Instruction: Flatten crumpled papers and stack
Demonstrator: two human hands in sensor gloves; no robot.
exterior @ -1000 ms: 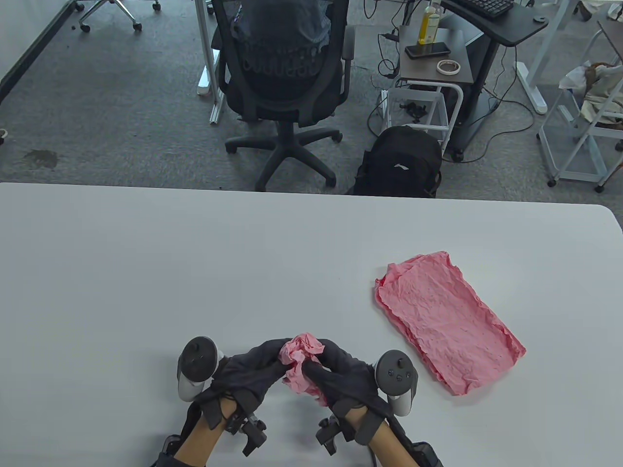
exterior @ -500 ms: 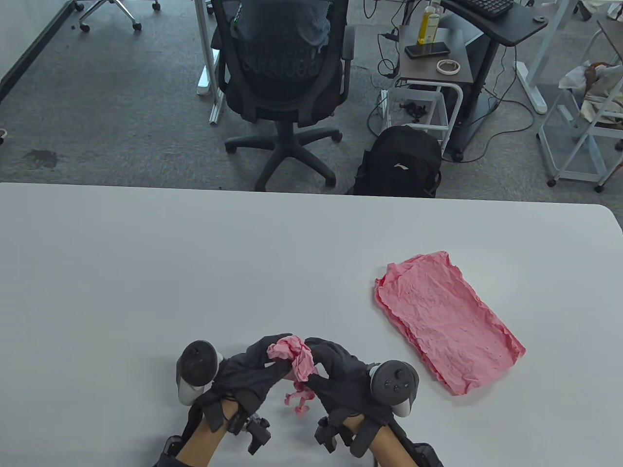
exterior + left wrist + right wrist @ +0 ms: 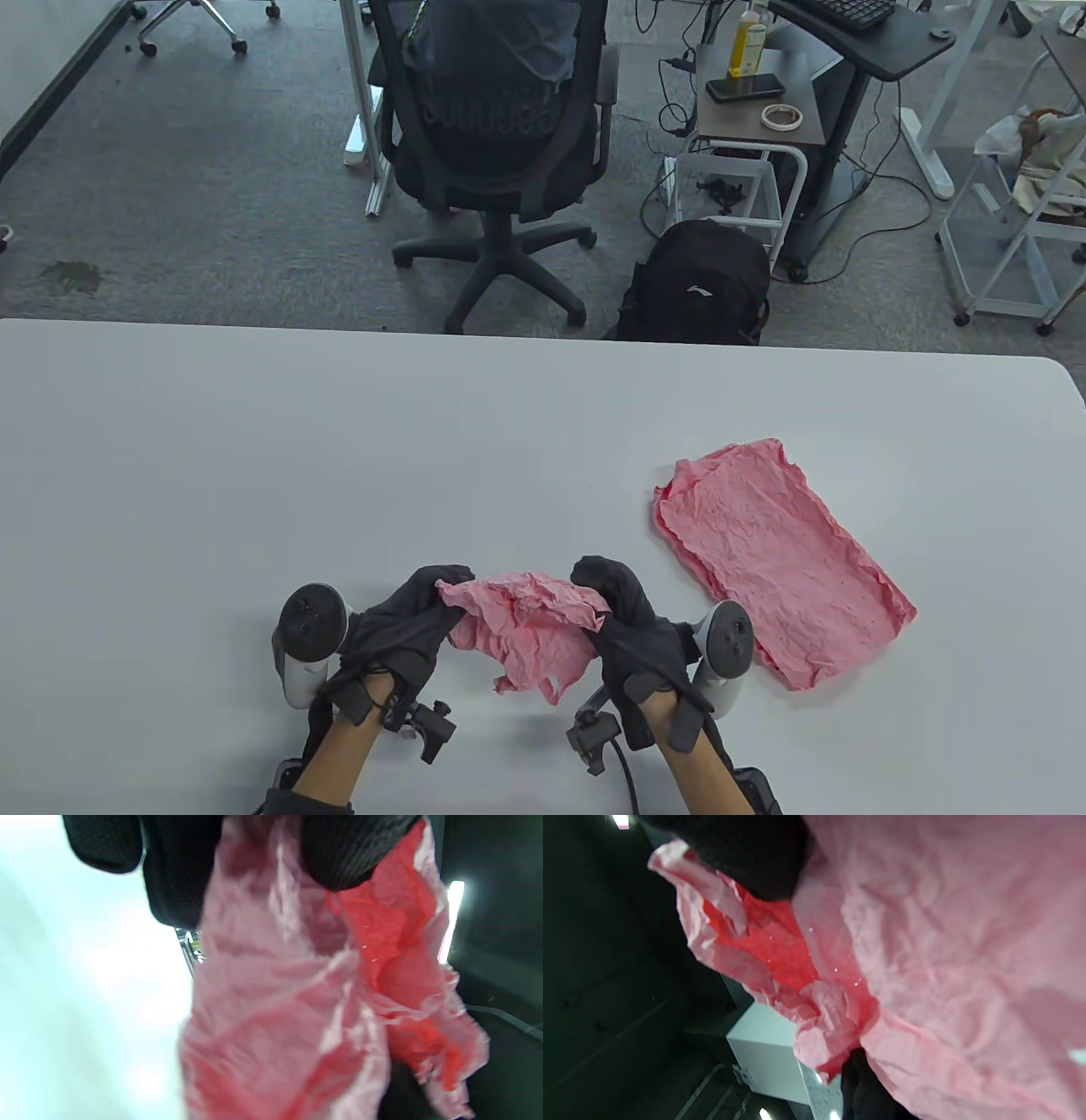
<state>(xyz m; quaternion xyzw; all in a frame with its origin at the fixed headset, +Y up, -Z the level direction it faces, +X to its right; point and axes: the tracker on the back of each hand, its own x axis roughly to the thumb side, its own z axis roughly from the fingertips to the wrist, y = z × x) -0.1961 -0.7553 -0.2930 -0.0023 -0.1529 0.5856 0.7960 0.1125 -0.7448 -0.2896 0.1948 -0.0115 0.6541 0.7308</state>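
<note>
While the pink sheet (image 3: pixel 530 632) hangs half-opened between both hands above the near edge of the tabletop (image 3: pixel 339 441), the step in hand looks to be the unfolding, and doing it well is a matter of even, gentle tension. The left hand (image 3: pixel 399 624) pinches the sheet's left top corner between thumb and fingers (image 3: pixel 335 853), and the right hand (image 3: pixel 632 632) pinches the opposite top corner the same way; both wrist views show dark fingertips closed on pink paper, with the lower part hanging loose and crinkled. That lower edge is ragged and curled, so the paper seems thin and likely to tear if pulled apart sharply. A better course is to draw the hands apart slowly, keeping them level, until the top edge is taut. Then lower the sheet onto the tabletop and smooth it with flat palms from the middle outward, working the curled bottom edge open last. The flattened stack (image 3: pixel 780 560) lies to the right, well apart from the hands, slanted on the tabletop. The sheet should go onto it at the same slant, edges matched, without dragging the sheets underneath out of line.
</note>
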